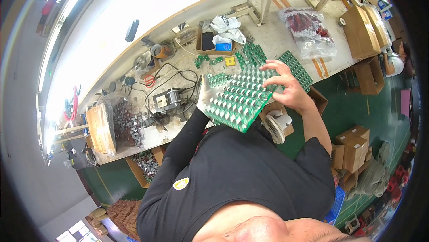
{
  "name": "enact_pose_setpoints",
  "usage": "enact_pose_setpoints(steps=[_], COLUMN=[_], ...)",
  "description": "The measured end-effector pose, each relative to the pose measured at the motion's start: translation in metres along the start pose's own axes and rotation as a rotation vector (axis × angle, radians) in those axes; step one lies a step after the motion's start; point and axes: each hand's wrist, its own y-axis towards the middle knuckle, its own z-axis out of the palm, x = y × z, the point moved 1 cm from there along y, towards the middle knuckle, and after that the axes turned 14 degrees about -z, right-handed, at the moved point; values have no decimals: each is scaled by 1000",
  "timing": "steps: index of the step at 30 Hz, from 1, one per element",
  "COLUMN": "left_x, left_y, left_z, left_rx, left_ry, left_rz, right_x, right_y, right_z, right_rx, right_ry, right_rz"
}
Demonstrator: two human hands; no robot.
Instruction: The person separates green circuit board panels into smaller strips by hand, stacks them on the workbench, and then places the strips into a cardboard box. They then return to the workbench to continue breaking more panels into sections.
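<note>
So the left hand point(203, 96) is gripping the left edge of a big green board panel point(237, 103) covered in rows of pale blocky parts. Its fingers are mostly hiding behind the panel, so I can't tell how they're sitting. The right hand point(290, 89) is working at the other edge: its fingers are spreading apart and curling, tips at the panel, though I can't tell if they're really pinching it. Panel's hanging tilted between both sets of fingers, above the near edge of the bench.

Just past the right fingers, another green panel point(295, 71) is lying on the bench, with a clear bag of dark red parts point(308, 29) sitting farther beyond. A yellow block point(230, 61) is resting beyond the held panel, between the two hands. Left of the left fingers, a black-and-silver device point(168, 101) is sitting among cables, and red scissors point(149, 81) are lying farther out.
</note>
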Motion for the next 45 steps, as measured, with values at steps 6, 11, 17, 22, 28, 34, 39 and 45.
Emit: enact_pose_setpoints(steps=[6,11,17,22,28,34,39,45], left_x=[1,7,15,20,22,22,31,7], left_y=[-11,-9,-16,-13,-8,-3,12,-23], left_z=[12,10,28,25,24,10,-2,-46], left_rx=[-403,-592,-632,-751,-785,-708,-466,-758], left_ry=[344,527,695,743,577,400,151,319], left_rz=[169,349,340,436,464,354,247,448], right_x=[-8,-67,-95,-84,-74,-90,-70,-205], right_y=[5,2,15,21,33,30,46,-38], right_z=[32,58,85,90,87,101,112,124], right_rx=[-289,-714,-905,-763,-743,-869,-964,-619], right_ry=[-87,837,777,670,615,1080,1196,511], right_rz=[48,611,536,625,662,767,908,884])
